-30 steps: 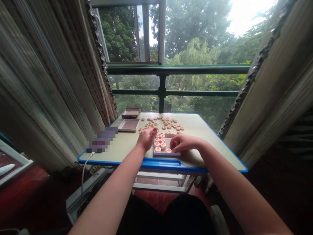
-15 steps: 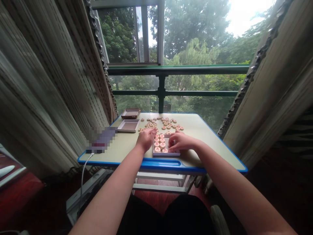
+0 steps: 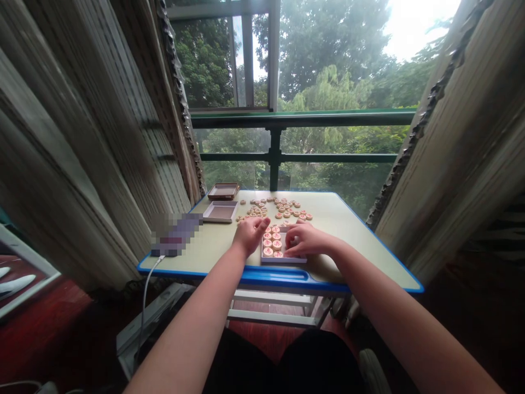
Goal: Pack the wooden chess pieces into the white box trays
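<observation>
A shallow white box (image 3: 292, 260) sits near the table's front edge. In its left part, round wooden xiangqi pieces (image 3: 276, 237) with red characters lie in two columns. My right hand (image 3: 305, 239) reaches into the box from the right, its fingers bent; thumb and fingertips are at the front piece (image 3: 278, 254) of the second column. At the box's far left corner, my left hand (image 3: 248, 235) is closed with the thumb on top. Whatever those fingers hold is hidden. Beyond both hands, loose xiangqi pieces (image 3: 283, 208) are scattered across the table.
An open white tray (image 3: 220, 219) lies at the back left, with a brown-edged box part (image 3: 223, 190) behind it. A blurred dark device (image 3: 178, 235) with a white cable (image 3: 144, 295) is on the table's left side. A blue-edged table (image 3: 361, 257) stands before a green railing (image 3: 344, 117).
The front piece of the second column has slid left against the first column, with my right fingers following it. My left hand stays at the box corner. The whole view has shifted slightly.
</observation>
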Tool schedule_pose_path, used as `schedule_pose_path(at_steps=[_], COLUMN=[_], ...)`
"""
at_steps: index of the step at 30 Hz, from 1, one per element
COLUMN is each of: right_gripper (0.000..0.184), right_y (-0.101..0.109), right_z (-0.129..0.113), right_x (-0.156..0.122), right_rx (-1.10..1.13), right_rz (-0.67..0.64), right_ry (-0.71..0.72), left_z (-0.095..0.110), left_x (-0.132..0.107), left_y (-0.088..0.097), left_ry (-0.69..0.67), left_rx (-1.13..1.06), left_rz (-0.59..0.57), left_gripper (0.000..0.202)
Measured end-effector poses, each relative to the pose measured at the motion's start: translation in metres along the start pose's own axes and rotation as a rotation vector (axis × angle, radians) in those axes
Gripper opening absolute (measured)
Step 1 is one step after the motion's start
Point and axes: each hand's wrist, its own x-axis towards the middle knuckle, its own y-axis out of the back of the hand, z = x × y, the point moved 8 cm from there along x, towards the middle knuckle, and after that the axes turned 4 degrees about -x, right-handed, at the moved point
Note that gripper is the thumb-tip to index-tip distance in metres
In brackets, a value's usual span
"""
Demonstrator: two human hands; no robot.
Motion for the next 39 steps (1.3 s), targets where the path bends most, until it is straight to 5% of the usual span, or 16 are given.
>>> schedule_pose_path(at_steps=[4, 7, 9, 11, 14, 21, 29, 39], right_gripper=[0.026, 0.029, 0.035, 0.035, 0.034, 0.036, 0.034, 0.032], right_y=[0.025, 0.055, 0.062, 0.053, 0.036, 0.020, 0.021, 0.016], right_z=[0.024, 0.073, 0.105, 0.126, 0.130, 0.116, 0.134, 0.147], right_x=[-0.003, -0.020, -0.033, -0.035, -0.025, -0.003, -0.008, -0.007], right_rx=[0.059, -0.016, -0.064, -0.081, -0.103, -0.142, -0.135, -0.109], right_rz=[0.208, 0.537, 0.631, 0.551, 0.421, 0.379, 0.383, 0.387], right_ry=[-0.079, -0.381, -0.604, -0.737, -0.721, -0.553, -0.625, -0.691], left_z=[0.000, -0.003, -0.007, -0.014, -0.025, -0.032, -0.035, -0.043], left_x=[0.000, 0.003, 0.005, 0.006, 0.006, 0.005, 0.006, 0.005], left_y=[0.000, 0.002, 0.007, 0.011, 0.007, -0.008, -0.006, -0.008], left_ry=[0.008, 0.002, 0.001, 0.020, 0.067, 0.150, 0.174, 0.262], left_rx=[0.018, 0.073, 0.120, 0.156, 0.205, 0.303, 0.269, 0.256], left_rz=[-0.001, 0.049, 0.125, 0.199, 0.197, 0.028, 0.031, -0.014], left_gripper=[0.059, 0.056, 0.053, 0.050, 0.045, 0.038, 0.029, 0.043])
